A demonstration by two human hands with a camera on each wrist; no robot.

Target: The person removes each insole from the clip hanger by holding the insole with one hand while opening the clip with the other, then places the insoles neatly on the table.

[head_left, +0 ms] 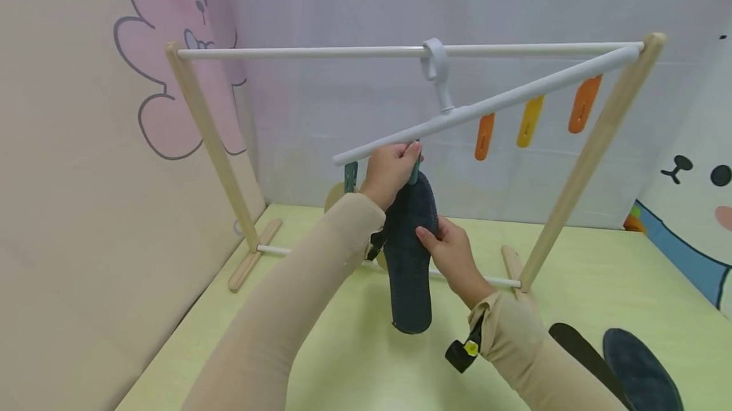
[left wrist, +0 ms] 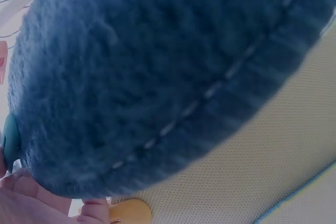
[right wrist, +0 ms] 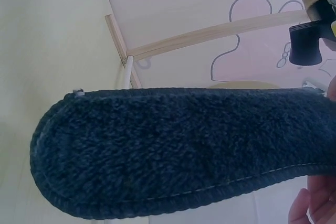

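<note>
A dark blue fleecy insole (head_left: pixel 410 265) hangs upright in front of a white clip hanger (head_left: pixel 515 96), its rounded top at a green clip (head_left: pixel 414 176). My left hand (head_left: pixel 390 169) pinches that clip just under the hanger bar. Lower down, my right hand (head_left: pixel 454 255) grips the insole's right edge, thumb on the front face. In the right wrist view the insole's fleece (right wrist: pixel 173 150) spans the picture. Another green clip (head_left: pixel 351 176) holds a tan-backed insole (head_left: pixel 334 196), mostly hidden behind my left arm.
The hanger tilts from a white rod (head_left: pixel 314 53) on a wooden frame (head_left: pixel 595 160). Orange (head_left: pixel 485 136) and yellow (head_left: pixel 530 121) clips hang on its right half. Two more insoles, one dark (head_left: pixel 583 354) and one blue (head_left: pixel 640 363), lie on the table at lower right.
</note>
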